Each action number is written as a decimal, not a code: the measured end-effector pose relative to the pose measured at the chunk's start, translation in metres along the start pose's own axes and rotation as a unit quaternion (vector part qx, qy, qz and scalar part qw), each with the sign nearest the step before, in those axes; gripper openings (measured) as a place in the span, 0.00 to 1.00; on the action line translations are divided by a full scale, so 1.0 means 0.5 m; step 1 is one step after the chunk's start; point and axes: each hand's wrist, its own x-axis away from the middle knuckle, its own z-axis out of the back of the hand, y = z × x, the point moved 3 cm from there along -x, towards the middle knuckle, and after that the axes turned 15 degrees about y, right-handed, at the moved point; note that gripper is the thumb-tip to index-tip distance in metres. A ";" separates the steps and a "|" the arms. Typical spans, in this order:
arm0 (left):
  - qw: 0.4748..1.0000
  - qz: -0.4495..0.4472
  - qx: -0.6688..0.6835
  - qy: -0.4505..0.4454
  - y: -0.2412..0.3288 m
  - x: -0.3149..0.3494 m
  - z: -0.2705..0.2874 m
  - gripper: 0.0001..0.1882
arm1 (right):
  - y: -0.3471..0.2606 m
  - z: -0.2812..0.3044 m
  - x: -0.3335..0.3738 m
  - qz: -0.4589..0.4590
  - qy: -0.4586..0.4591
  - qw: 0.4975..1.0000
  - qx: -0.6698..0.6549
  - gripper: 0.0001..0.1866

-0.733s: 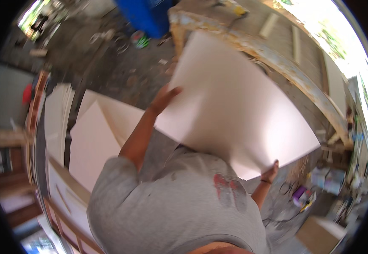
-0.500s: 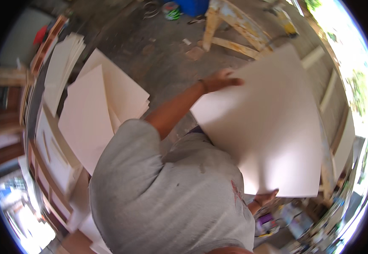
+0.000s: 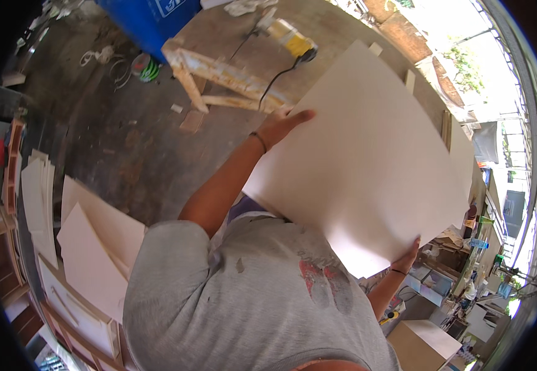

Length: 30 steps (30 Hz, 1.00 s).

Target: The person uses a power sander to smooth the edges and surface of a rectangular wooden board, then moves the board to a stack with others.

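Observation:
A large, thin, pale board sheet [image 3: 355, 154] spans the space in front of me, held out from my torso and slightly bowed near its lower edge. My left hand [image 3: 284, 125] grips its left edge, thumb on the upper face and fingers mostly hidden beneath. At the near right edge, my right hand [image 3: 408, 255] holds the same sheet, with the thumb showing on top and the other fingers partly hidden. A whitish wooden sawhorse [image 3: 237, 77] stands beyond my left hand, and the sheet covers part of it.
More pale sheets [image 3: 89, 241] lean at the left beside wooden frames. At the far side are a blue bin [image 3: 148, 25], a green-and-white can [image 3: 145, 68] and a yellow tool [image 3: 288, 37] with a black cord. A cardboard box [image 3: 426, 343] and cluttered shelves stand at the right.
My view has turned to the right, so the leaning sheets now sit farther left. The board has swung round with me, and both hands are still on its edges.

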 end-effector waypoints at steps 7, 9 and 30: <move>0.996 0.006 -0.084 -0.005 0.012 -0.164 -0.112 0.43 | -0.033 -0.109 -0.193 0.008 -0.036 0.999 -0.024 0.35; 0.991 0.016 -0.127 0.026 0.023 -0.200 -0.155 0.43 | -0.064 -0.142 -0.274 0.001 -0.050 0.999 -0.005 0.36; 0.981 0.069 -0.170 0.059 -0.066 -0.480 -0.224 0.54 | -0.062 -0.431 -0.657 -0.128 -0.190 0.970 0.084 0.41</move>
